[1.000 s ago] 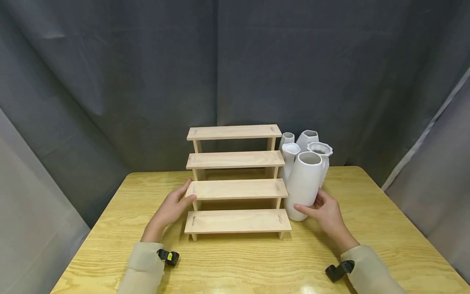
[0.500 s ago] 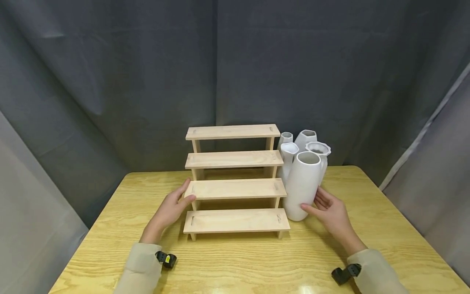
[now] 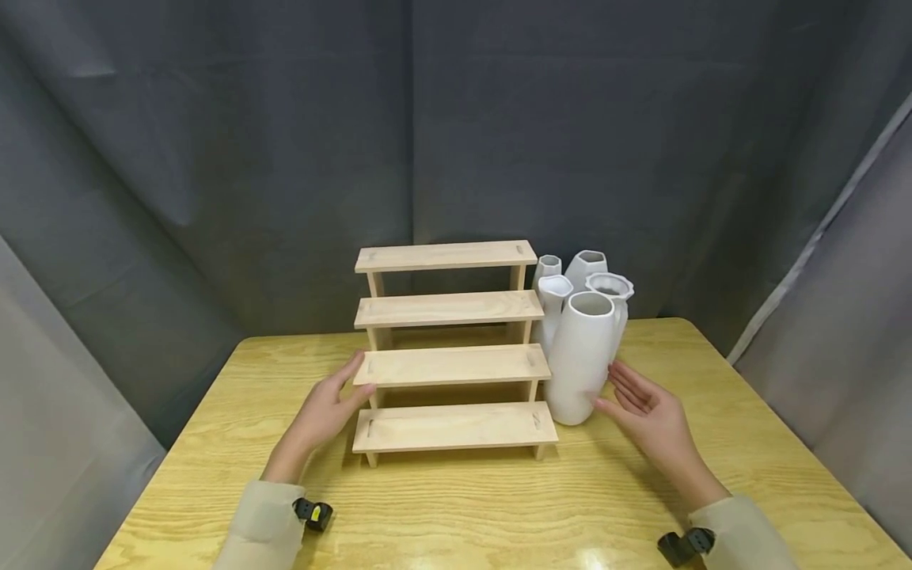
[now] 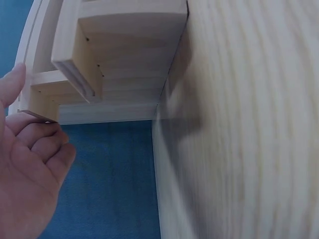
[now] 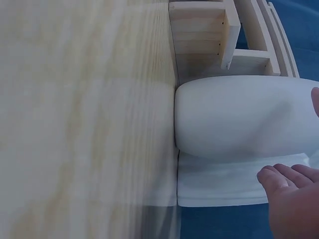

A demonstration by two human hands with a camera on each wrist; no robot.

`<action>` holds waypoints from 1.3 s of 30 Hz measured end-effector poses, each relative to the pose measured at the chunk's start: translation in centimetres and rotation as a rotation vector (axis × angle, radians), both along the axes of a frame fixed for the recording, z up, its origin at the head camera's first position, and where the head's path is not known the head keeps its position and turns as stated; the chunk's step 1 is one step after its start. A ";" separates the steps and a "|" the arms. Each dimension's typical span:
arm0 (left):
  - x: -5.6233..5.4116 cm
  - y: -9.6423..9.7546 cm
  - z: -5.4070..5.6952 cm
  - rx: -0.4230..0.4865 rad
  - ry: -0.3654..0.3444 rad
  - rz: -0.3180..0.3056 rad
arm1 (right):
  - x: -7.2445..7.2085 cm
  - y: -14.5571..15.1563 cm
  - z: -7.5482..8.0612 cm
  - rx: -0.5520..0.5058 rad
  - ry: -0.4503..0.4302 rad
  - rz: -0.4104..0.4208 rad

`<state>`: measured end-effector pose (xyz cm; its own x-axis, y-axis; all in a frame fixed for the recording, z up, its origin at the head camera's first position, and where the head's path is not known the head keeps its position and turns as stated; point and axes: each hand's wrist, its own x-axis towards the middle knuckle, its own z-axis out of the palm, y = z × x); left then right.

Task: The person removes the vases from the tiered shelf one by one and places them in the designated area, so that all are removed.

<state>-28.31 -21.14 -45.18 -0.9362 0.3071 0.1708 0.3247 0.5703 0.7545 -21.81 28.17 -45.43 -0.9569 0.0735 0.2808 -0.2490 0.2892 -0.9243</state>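
A four-tier wooden stepped stand (image 3: 456,427) stands on the table. My left hand (image 3: 321,412) holds the left end of its second step from the bottom, thumb at the front edge and fingers behind; in the left wrist view the fingers (image 4: 42,139) bend beside the board's end. Right of the stand is a tall white vase (image 3: 580,360), upright. My right hand (image 3: 655,419) is beside this vase with fingers extended, holding nothing; in the right wrist view the fingertips (image 5: 281,174) appear apart from the vase wall.
Several other white vases stand close behind the tall one, among them one with a scalloped rim (image 3: 611,286) and one with a faceted neck (image 3: 590,265). The wooden table (image 3: 456,514) ends at a dark grey curtain (image 3: 285,158) at the back.
My right hand has let go of the tall vase and drawn back to the right. The left hand stays at the stand. The whole head view has shifted slightly.
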 end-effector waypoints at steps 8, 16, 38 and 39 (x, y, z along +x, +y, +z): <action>0.7 -0.3 0.1 -0.024 0.038 -0.005 | 1.7 -0.2 0.4 -0.040 0.028 -0.010; 1.6 -0.5 0.6 -0.043 0.046 0.010 | 3.0 -1.7 1.5 -0.119 0.068 0.023; 3.9 2.2 2.4 -0.093 0.160 -0.025 | 2.5 -6.9 2.5 0.070 0.181 0.232; 3.9 2.4 2.5 -0.103 0.161 -0.024 | 2.3 -7.2 2.6 0.080 0.193 0.240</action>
